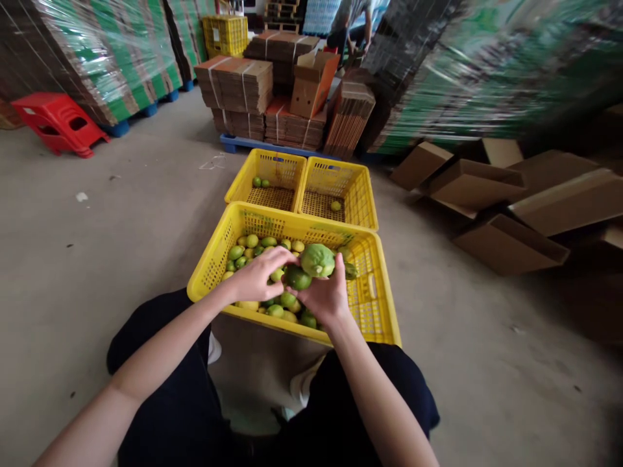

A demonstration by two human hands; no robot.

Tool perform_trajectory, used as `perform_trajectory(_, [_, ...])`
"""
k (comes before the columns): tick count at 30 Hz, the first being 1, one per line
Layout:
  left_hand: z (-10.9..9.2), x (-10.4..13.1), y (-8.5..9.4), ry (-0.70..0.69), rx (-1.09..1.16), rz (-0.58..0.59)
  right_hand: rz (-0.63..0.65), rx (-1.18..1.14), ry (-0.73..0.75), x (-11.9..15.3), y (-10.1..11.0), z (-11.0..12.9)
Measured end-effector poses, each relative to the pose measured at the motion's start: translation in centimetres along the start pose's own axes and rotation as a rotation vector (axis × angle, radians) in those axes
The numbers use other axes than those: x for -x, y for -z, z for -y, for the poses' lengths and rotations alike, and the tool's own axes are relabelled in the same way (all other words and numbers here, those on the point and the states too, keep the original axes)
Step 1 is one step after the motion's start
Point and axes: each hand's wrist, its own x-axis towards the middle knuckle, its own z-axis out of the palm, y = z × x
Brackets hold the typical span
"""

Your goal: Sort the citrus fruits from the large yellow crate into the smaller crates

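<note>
My right hand [327,298] is palm up, its fingers closed around a large, bumpy light-green lemon [318,261]. Against that fruit sits a smaller dark-green lemon [298,278], between my two hands. My left hand [260,275] curls its fingers onto the dark-green one from the left; the thumb side is partly hidden. Both hands are above a yellow plastic crate [384,292] with many green and yellow lemons [275,311], heaped mostly in its left and middle. Another green fruit [350,271] shows just right of my right hand.
Two yellow crates stand behind: the left one [233,188] holds two green lemons, the right one [367,194] a yellowish one. Bundled cardboard [238,84] sits on a blue pallet. Loose boxes [511,243] lie right, a red stool [58,123] left. A person [348,26] bends at the back.
</note>
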Motion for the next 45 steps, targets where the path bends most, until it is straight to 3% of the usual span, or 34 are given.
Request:
perform_trajectory(2, [0.1,0.1,-0.6,-0.07,-0.097,0.026,-0.03,-0.031,0.043,0.1,0.1,0.2])
perform_trajectory(7, [1.3,-0.6,-2.7,-0.064,-0.151,-0.055,-0.037,-0.049,0.074,0.2,-0.3,-0.2])
perform_trajectory(11, [1.8,-0.9,-2.7,-0.097,-0.055,-0.152,-0.042,-0.008,0.085,0.5,-0.2,0.2])
perform_trajectory(14, [1.2,-0.7,-1.5,-0.05,0.106,-0.227,-0.146,0.02,0.192,0.4,0.8,0.9])
perform_trajectory(17, [0.6,-0.6,-0.4,0.075,0.364,-0.217,-0.198,0.088,0.297,0.2,1.9,1.6])
perform_trajectory(23, [0.6,-1.4,-0.6,0.281,0.925,-0.237,-0.115,0.184,0.393,0.5,1.4,1.4])
perform_trajectory(27, [0.9,-1.6,-1.0,0.344,1.036,-0.236,-0.052,0.16,0.382,0.9,0.6,0.8])
perform_trajectory(32, [0.8,-1.1,-0.6,0.201,0.879,-0.26,-0.049,0.272,0.418,0.8,0.8,0.3])
perform_trajectory(40, [0.7,-0.3,0.3,-0.123,0.266,-0.336,-0.056,0.515,0.844,0.9,1.2,0.5])
perform_trajectory(45, [0.7,0.0,0.3,-0.188,0.132,-0.361,-0.083,0.689,0.971,0.7,1.4,0.3])
